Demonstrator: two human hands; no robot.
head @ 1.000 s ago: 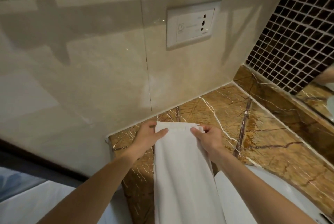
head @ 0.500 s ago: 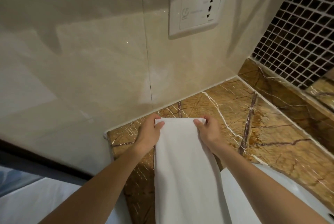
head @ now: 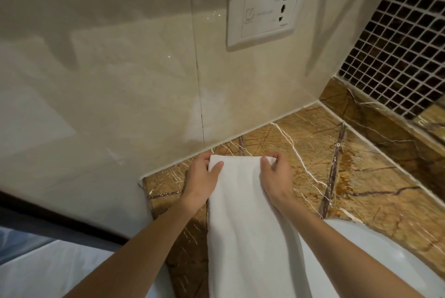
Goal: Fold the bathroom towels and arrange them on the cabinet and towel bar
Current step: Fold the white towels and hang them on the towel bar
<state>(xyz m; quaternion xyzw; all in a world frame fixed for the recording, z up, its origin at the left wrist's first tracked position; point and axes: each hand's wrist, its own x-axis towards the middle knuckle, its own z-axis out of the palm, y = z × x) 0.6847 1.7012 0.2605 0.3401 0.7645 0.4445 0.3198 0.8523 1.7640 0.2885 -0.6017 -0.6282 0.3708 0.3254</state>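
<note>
A long, narrow white towel (head: pixel 243 220) lies lengthwise on the brown marble countertop (head: pixel 361 177), running from the wall toward me. My left hand (head: pixel 201 177) pinches its far left corner, thumb on top. My right hand (head: pixel 277 177) grips the far right corner with curled fingers. The far edge of the towel sits close to the foot of the beige tiled wall. The near end of the towel runs out of view at the bottom.
A white wall socket plate (head: pixel 267 8) is set in the beige wall above. Dark mosaic tile (head: pixel 404 40) covers the right wall. A white basin rim (head: pixel 385 249) curves at lower right. White fabric (head: pixel 48 271) lies at lower left, beyond the counter's left edge.
Both hands have carried the towel's far edge forward toward the wall, and that edge now lies flatter and straighter.
</note>
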